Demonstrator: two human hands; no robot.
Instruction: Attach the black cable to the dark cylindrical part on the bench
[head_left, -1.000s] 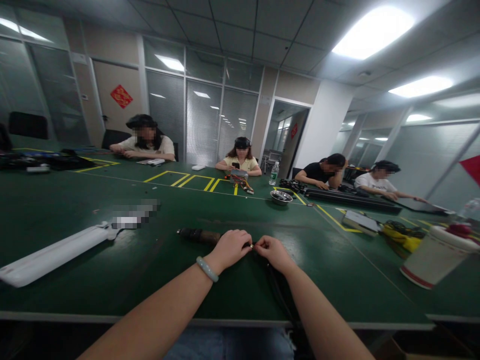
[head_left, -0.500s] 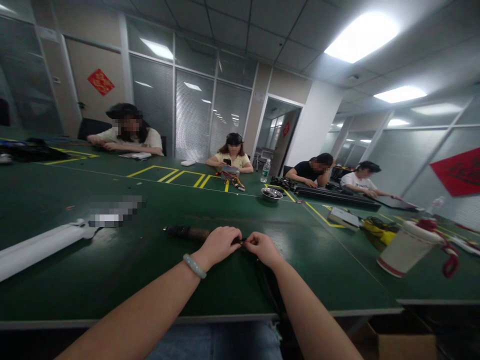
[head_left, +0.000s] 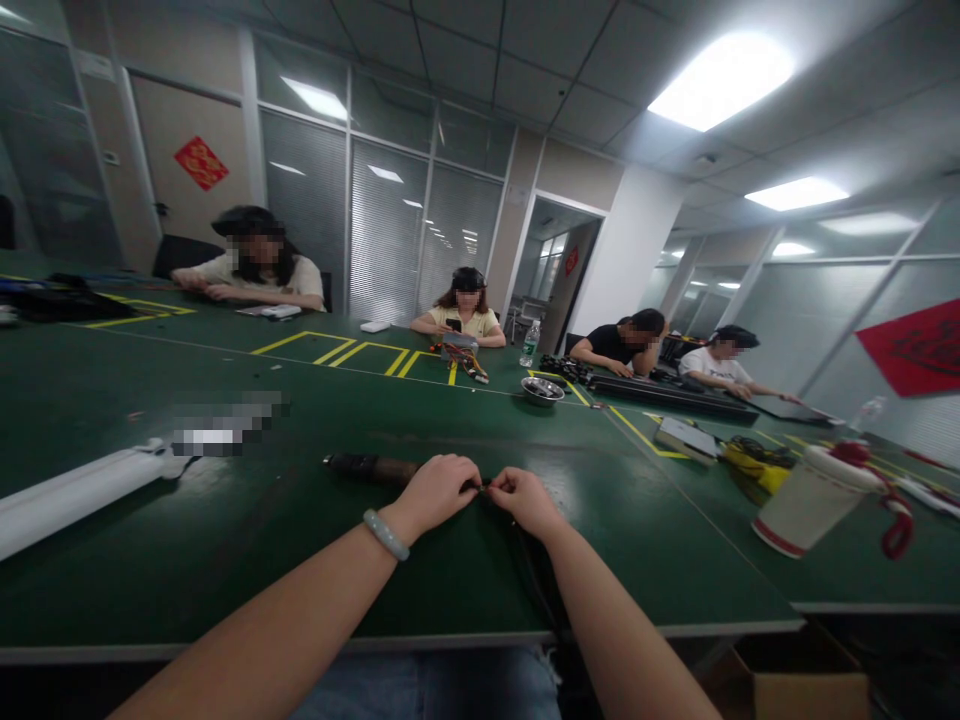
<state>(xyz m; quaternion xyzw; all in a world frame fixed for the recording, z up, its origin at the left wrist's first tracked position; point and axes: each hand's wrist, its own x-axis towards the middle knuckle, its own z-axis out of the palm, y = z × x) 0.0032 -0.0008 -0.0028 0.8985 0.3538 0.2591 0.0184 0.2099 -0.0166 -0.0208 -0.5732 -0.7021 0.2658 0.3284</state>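
A dark, pen-shaped electric screwdriver (head_left: 367,468) lies on the green table, its metal tip pointing left. My left hand (head_left: 442,488) is closed over its rear end, with a pale bangle on the wrist. Just to the right, my right hand (head_left: 525,500) pinches a small end piece at the head of a dark cable (head_left: 534,575). Fingertips of both hands almost meet, and a tiny glint shows between them. Whether the small end is joined to the screwdriver cannot be made out. From under my right hand the cable runs down to the table's front edge.
To the left lies a long white object (head_left: 82,495). A metal bowl (head_left: 542,390) with small dark parts, a water bottle (head_left: 530,345) and a wired unit (head_left: 459,348) stand farther back. A white cup (head_left: 810,505) is at the right. Several people sit across the table.
Both hands keep almost the same place and grip, with only slight finger movement at the small end piece. The view has shifted very slightly.
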